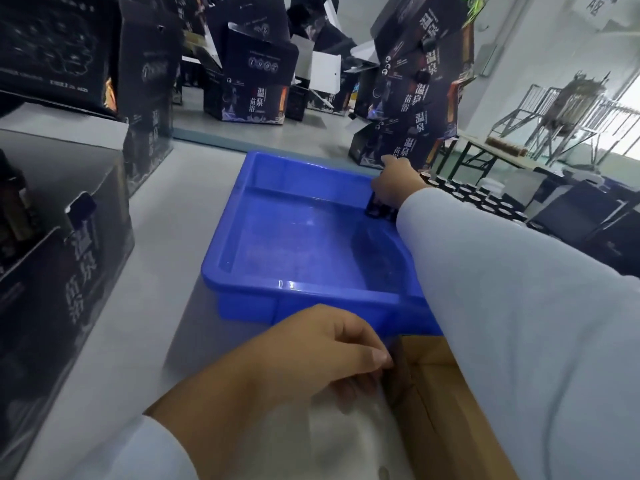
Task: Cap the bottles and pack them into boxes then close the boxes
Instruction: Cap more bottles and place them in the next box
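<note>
A blue plastic tray (pixel 242 282) lies on the grey table in front of me. My right hand (pixel 394 188) reaches across to the tray's far right corner and grips small dark bottles (pixel 377 207) standing there. Several more dark capped bottles (pixel 485 199) stand in rows beyond the tray on the right. My left hand (pixel 311 355) is near the bottom centre, fingers curled and pinching the edge of a white plastic bag (pixel 346 441) beside a brown cardboard box (pixel 443 393). An open black printed box (pixel 52 271) holding brown bottles (pixel 14 209) stands at the left.
Many black printed boxes (pixel 252 95) stand and lean at the back of the table, some with open flaps; a tall leaning stack (pixel 419 109) rises behind the tray's far right corner. A folding table and metal racks (pixel 554 112) stand at the far right.
</note>
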